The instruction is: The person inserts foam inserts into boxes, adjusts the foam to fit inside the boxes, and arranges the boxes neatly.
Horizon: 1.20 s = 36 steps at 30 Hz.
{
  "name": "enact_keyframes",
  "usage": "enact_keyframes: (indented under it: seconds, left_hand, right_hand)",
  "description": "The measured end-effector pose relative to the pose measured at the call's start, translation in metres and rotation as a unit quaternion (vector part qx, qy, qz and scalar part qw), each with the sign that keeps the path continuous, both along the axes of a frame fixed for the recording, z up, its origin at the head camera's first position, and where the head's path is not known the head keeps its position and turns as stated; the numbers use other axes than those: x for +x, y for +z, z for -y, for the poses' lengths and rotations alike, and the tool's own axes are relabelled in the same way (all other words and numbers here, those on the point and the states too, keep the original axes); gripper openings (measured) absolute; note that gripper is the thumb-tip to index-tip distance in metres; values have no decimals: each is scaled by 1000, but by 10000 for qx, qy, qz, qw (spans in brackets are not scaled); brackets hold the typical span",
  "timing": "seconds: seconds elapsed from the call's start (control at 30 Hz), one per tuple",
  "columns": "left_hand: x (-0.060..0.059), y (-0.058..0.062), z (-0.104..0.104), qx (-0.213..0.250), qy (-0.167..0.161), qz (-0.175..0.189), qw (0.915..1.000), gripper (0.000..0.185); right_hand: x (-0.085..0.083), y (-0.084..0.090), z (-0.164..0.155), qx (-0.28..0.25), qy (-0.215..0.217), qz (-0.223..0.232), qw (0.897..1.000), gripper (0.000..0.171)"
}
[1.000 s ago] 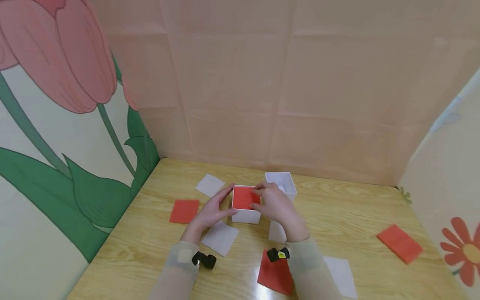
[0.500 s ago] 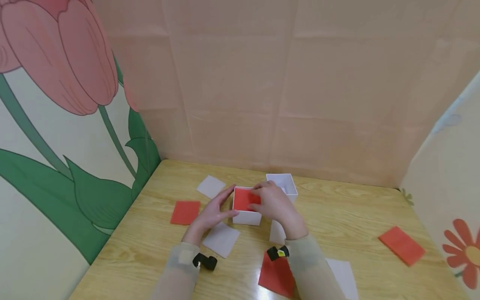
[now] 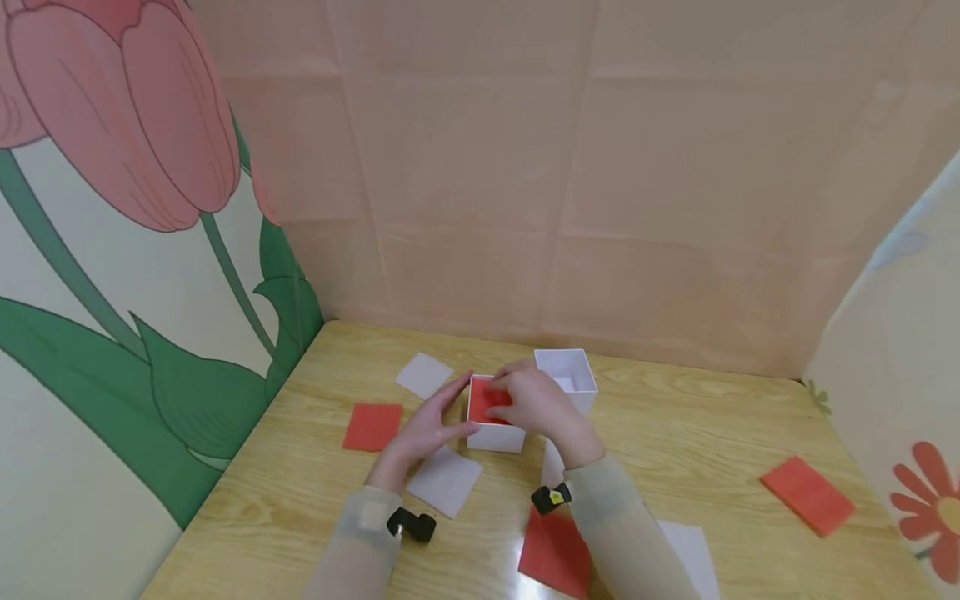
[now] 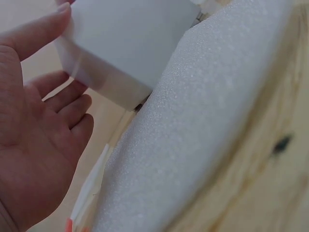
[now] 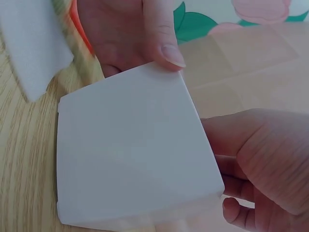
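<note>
A left hand (image 3: 425,429) stands along the left side of a small white box (image 3: 497,438). Its thumb touches the near corner, and its fingers are mostly straight, spread wide from the thumb. The box sits on the wooden table (image 3: 675,433) with a red sheet (image 3: 480,400) inside. The right hand (image 3: 534,402) reaches in over the top, with its fingers bent and the thumb and first finger a little apart. The near wall hides its fingertips in the right wrist view, so I can't tell if they pinch the red sheet or just press it. Another white box (image 3: 562,360) stands just behind the right hand. A white sheet (image 3: 447,483) lies by the left wrist, and a red square (image 3: 372,426) lies farther left.
</note>
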<state>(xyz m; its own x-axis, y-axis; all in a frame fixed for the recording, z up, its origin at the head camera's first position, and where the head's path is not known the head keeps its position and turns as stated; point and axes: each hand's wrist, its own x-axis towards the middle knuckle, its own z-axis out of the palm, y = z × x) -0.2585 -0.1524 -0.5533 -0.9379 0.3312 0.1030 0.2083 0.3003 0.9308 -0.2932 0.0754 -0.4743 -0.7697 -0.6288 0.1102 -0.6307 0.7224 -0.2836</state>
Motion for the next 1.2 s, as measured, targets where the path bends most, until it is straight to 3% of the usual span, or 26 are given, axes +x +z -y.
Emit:
enact_keyframes:
  seconds: [0.43, 0.63, 0.8, 1.2]
  left_hand:
    - [0, -1, -1, -2, -18, -37, 10000, 89]
    - [2, 0, -2, 5, 15, 63, 10000, 90]
    - [1, 2, -1, 70, 56, 96, 9999, 90]
    - [3, 2, -1, -9, 60, 42, 10000, 91]
  right_hand:
    - [0, -2, -3, -8, -10, -23, 10000, 32]
    - [4, 8, -14, 95, -455, 6, 9989, 36]
    - [7, 15, -15, 345, -427, 61, 9985, 35]
    - [6, 9, -15, 404, -495, 77, 9979, 33]
